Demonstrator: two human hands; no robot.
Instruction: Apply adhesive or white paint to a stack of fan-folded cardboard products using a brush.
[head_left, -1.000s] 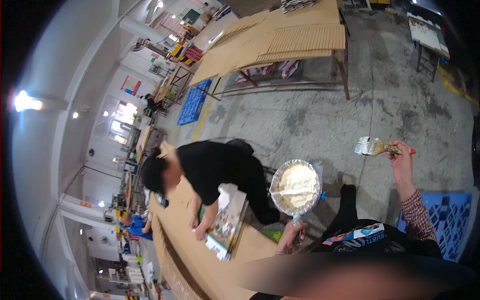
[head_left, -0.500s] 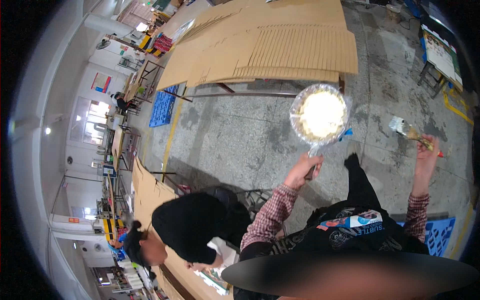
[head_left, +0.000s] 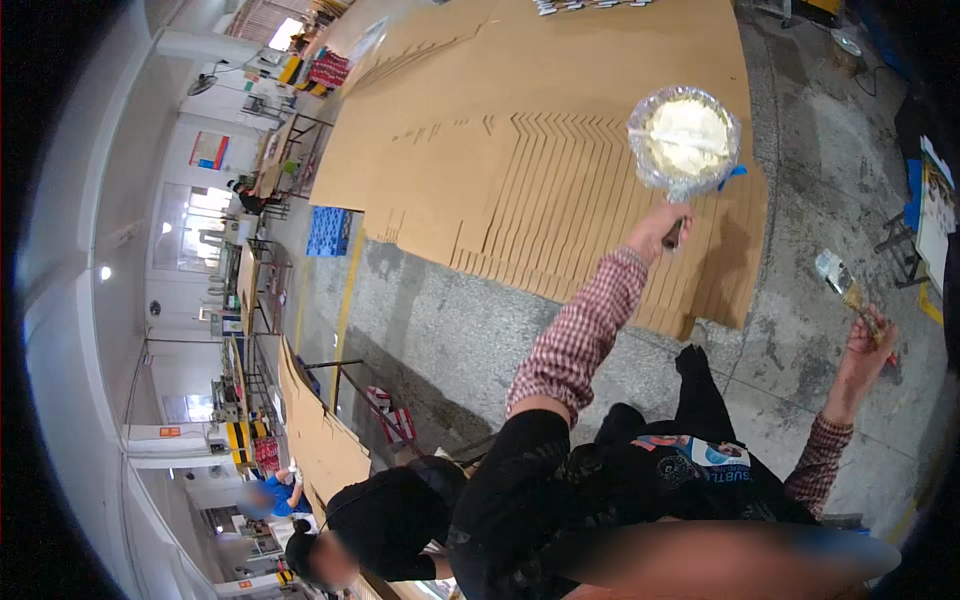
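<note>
My left hand (head_left: 660,228) is closed round the dark handle of a round pan (head_left: 640,140) wrapped in clear plastic. A pale cream paste (head_left: 690,150) fills it, and a scrap of blue shows at its right side. I hold the pan out over slit cardboard sheets (head_left: 430,110), with its handle toward me. Off to the right, my right hand (head_left: 872,340) grips a paintbrush (head_left: 840,278), whose pale, coated bristles point away from me, up and left. The brush is above the concrete floor, apart from the pan.
A person in black (head_left: 395,520) bends over a cardboard-topped table (head_left: 315,420) at lower left. A blue plastic crate (head_left: 328,230) stands beyond the yellow floor line. At far right, printed boards (head_left: 935,215) rest on a stand. Red-and-white boxes (head_left: 395,415) lie on the floor.
The pan has moved forward, from above bare floor to above the cardboard, as my left arm shows more of its length. My view has shifted nearer the cardboard. Both hands keep their hold.
</note>
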